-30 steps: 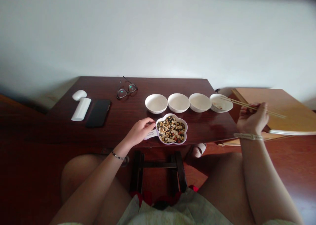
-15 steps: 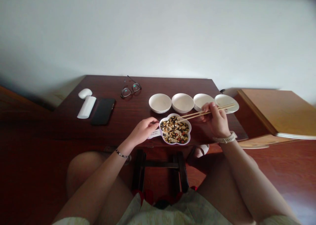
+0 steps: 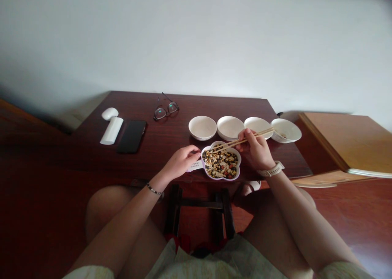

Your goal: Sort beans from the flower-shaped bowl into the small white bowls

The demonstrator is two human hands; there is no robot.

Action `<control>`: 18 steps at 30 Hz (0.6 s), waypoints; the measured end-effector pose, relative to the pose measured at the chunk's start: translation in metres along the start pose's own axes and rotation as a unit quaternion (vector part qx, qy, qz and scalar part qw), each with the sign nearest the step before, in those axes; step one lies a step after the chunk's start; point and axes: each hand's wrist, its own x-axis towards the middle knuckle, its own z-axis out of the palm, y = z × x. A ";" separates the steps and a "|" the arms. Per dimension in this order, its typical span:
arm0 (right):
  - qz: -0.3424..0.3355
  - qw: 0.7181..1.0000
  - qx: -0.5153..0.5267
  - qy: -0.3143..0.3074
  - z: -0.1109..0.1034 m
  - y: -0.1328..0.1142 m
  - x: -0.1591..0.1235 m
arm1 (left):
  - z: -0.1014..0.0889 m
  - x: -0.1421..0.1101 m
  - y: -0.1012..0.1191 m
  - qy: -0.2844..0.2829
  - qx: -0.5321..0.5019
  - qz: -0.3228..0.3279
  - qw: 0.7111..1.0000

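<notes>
My right hand [image 3: 257,151] grips a pair of wooden chopsticks [image 3: 234,143], whose tips reach into the back left of a flower-shaped bowl [image 3: 239,171] with a flat white handle. Inside that bowl lies a mix [image 3: 222,162] of dark and yellow beans or grains, pale flakes and a few red pieces. Bent fingers of my left hand [image 3: 182,161] rest at the bowl's left rim, over its labelled handle. Behind it, several white bowls stand in a row: a leftmost bowl [image 3: 202,128], its neighbour [image 3: 230,127], another bowl [image 3: 255,124] partly behind my right hand, and a rightmost bowl [image 3: 288,129] with something small inside.
On the left of the dark wooden table [image 3: 171,140] lie a black phone [image 3: 132,136], a white cylindrical object [image 3: 112,130] and a white rounded object [image 3: 110,114]. Eyeglasses [image 3: 166,111] sit near the back edge. A lighter wooden cabinet [image 3: 346,136] stands to the right.
My right hand has moved left with the chopsticks, bringing their tips farther left over the mix. My left hand stays at the flower-shaped bowl. The whole view has shifted slightly.
</notes>
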 end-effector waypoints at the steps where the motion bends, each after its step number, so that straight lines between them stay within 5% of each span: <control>1: 0.003 1.000 0.002 0.000 0.001 0.001 0.000 | 0.000 0.000 0.000 0.000 0.001 0.000 1.000; 18: -0.031 0.998 0.035 0.051 0.000 -0.005 0.004 | 0.000 -0.001 -0.001 -0.001 -0.001 0.003 1.000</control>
